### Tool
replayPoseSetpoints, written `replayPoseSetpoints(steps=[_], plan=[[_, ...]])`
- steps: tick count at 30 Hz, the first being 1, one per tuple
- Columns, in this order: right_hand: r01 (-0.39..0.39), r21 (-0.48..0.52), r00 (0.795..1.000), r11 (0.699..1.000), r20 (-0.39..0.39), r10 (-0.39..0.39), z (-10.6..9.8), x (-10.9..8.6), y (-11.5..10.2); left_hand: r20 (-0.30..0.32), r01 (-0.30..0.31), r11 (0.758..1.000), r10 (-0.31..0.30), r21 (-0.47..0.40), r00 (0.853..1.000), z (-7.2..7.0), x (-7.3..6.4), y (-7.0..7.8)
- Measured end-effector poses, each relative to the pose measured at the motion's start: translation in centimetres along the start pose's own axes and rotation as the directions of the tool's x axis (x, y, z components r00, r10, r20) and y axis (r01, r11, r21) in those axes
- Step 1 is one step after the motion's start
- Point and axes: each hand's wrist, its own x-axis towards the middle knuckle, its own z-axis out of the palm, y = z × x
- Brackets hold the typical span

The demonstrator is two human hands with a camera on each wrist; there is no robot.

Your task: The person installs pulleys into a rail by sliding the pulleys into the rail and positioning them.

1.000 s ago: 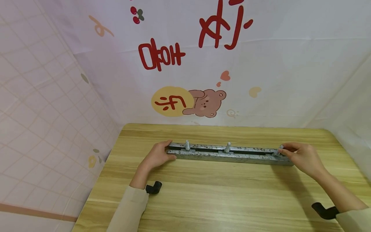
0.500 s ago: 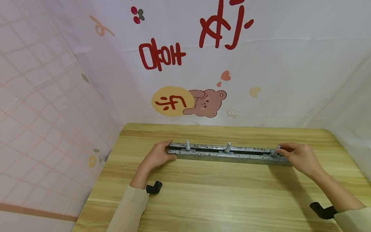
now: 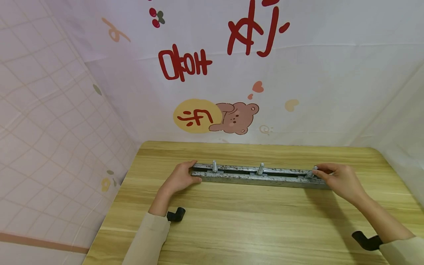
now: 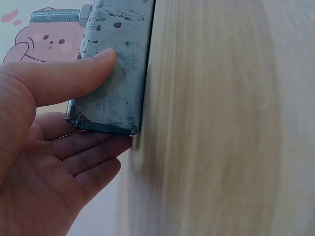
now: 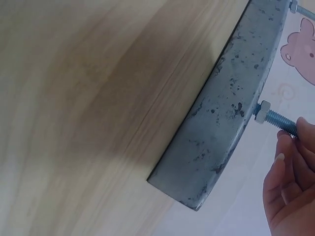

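Note:
A grey, speckled metal channel (image 3: 275, 180) lies lengthwise across the table with its slot facing up. My left hand (image 3: 180, 177) grips its left end, thumb on the near wall and fingers around the far side; the left wrist view shows the thumb flat on the metal. Three threaded bolts stand up from the slot: a left bolt (image 3: 214, 166), a middle bolt (image 3: 260, 168) and a right bolt (image 5: 281, 121) with a hex nut (image 5: 262, 112) at its base. My right hand (image 3: 342, 180) pinches the top of the right bolt between thumb and fingers, near the channel's right end.
The wood-grain table (image 3: 251, 228) extends in front of the channel. A printed cloth (image 3: 314, 73) hangs behind the table, and more cloth hangs at both sides. Black angled pieces (image 3: 177, 214) show beside each wrist.
My right hand has moved slightly left along the channel, and the right bolt has slid left with it in the slot. The left hand and the other bolts stay put.

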Motion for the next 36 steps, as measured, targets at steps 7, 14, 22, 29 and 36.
replayPoseSetpoints(steps=[7,14,22,29,36], plan=[[0.007,-0.018,1.0,1.0,0.004,-0.007,0.2,0.1,-0.4,-0.002,0.007,1.0,-0.007,0.006,1.0,0.0,0.0,0.0],[0.044,-0.014,0.998,0.999,-0.037,-0.045,0.5,-0.1,0.0,-0.002,0.0,1.0,0.0,0.004,1.0,0.1,0.1,-0.2],[0.039,-0.001,0.998,0.999,-0.04,-0.039,0.6,-0.2,0.0,-0.001,0.016,1.0,-0.016,0.003,1.0,0.2,-0.1,0.0],[-0.003,0.01,1.0,1.0,0.009,0.003,-0.1,-0.1,0.0,0.006,0.021,1.0,-0.022,0.01,1.0,0.2,-0.3,0.2],[-0.106,-0.012,0.994,0.994,0.013,0.106,-2.1,0.0,0.1,0.034,0.007,0.999,-0.008,0.045,0.999,-0.3,-0.2,0.2]])
